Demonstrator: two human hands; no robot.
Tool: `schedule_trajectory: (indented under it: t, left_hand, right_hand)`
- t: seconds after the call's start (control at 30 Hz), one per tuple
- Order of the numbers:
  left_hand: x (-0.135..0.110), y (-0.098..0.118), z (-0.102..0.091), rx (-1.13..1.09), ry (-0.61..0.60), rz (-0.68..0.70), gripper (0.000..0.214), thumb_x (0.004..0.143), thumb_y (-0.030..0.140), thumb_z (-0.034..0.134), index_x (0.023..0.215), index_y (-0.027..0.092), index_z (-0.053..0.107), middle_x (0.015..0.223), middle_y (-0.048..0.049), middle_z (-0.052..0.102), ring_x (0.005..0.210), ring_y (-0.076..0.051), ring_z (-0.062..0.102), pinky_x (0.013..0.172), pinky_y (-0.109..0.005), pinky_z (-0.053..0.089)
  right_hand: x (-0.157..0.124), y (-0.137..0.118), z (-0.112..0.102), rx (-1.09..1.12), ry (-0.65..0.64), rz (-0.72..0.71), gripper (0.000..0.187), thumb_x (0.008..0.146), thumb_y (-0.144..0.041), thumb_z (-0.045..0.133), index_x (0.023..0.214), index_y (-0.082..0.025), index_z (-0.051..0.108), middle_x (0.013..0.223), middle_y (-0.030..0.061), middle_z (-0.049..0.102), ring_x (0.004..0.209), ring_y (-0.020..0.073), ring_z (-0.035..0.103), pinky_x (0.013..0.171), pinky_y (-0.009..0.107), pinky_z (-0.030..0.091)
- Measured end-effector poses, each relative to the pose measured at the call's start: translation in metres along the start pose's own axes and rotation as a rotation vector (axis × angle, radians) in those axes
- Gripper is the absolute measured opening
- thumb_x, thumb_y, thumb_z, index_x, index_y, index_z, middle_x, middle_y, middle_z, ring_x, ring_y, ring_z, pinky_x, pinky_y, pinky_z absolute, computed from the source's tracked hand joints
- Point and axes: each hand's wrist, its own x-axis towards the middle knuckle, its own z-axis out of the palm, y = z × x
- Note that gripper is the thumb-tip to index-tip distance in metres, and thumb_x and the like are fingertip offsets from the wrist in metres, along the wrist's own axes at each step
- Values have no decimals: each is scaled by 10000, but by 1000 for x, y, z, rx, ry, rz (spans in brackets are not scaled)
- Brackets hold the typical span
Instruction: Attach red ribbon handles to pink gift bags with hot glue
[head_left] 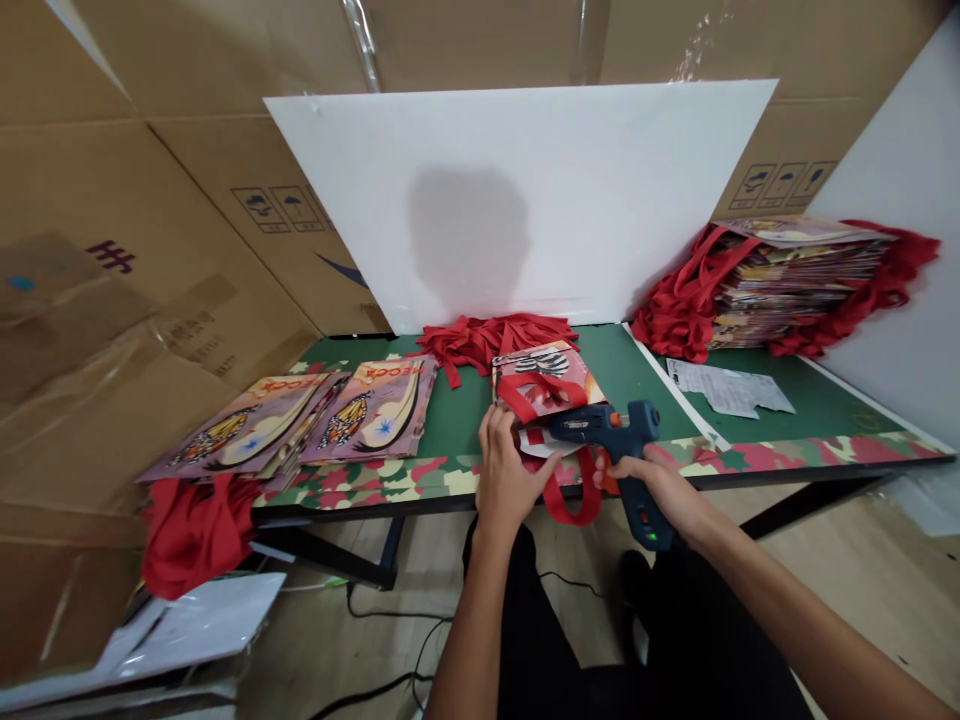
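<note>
My right hand (660, 487) grips the handle of a blue glue gun (616, 440), whose nozzle points left at a printed bag piece (547, 385) with a red strap (574, 500) looping over the table's front edge. My left hand (506, 468) lies on the near edge of that bag piece, fingers bent and pressing it down, just left of the nozzle. A heap of loose red straps (491, 340) lies behind the bag piece.
Flat printed bag sheets (300, 420) lie in piles at the table's left, red fabric (191, 530) hanging below them. A tall stack of bags with red handles (787, 280) sits at the back right, near a paper sheet (731, 388). A white board (525, 200) leans against cardboard boxes (150, 250).
</note>
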Motion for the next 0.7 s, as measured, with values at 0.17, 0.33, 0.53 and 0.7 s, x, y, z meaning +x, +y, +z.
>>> schedule_trajectory:
  t: [0.17,0.33,0.53,0.7]
  left_hand:
    - [0,0,1,16,5,5,904,787,354,849,1484,168,305,1489,-220,449,1468,-363,368,1172,-540,420]
    - [-1,0,1,10,1,12,927,777,334,855,1494,176,290,1481,-222,448,1472,-371,360,1167,-558,418]
    - [0,0,1,18,-2,13,898,790,357,846,1481,156,307,1471,-217,462,1470,-362,355,1176,-534,418]
    - [0,0,2,10,7,10,885,800,390,837,1475,171,309,1474,-212,466,1465,-363,365,1171,-545,421]
  right_hand:
    - [1,-2,-5,-22,-4,14,223,703,-369,702,817,-179,684,814,45,707,795,206,642,728,291,471]
    - [4,-7,4,-69,-105,34,213,705,-329,654,839,-168,693,792,36,707,764,178,646,696,260,465]
    - [0,-14,0,-268,-8,47,196,724,-357,638,706,-162,639,675,14,614,561,123,506,536,264,365]
    - [-7,-28,-8,-414,7,9,201,726,-356,606,654,-168,616,676,18,593,598,136,524,551,267,379]
